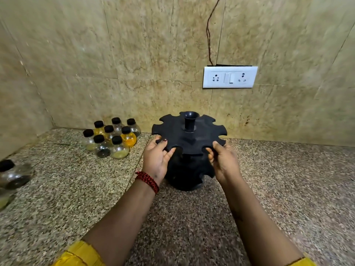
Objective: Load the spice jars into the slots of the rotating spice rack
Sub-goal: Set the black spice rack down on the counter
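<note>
Spice rack [189,143]: black, upright on the speckled worktop [192,217] near the wall; long axis vertical, its flared centre post pointing up; notched slots ring the top disc. The lower tier is mostly hidden behind the disc and hands.
Left hand [156,159]: grip clamped on the disc's near-left rim.
Right hand [223,163]: grip clamped on the near-right rim, thumb on top.
Spice jars [111,139]: eight round clear jars with black caps, upright, clustered left of the rack and apart from it; contents are orange-yellow powder, pale grains and dark matter.
Stray jar [13,174]: at the far left edge, blurred, contents dark; another below it is cut off by the frame
</note>
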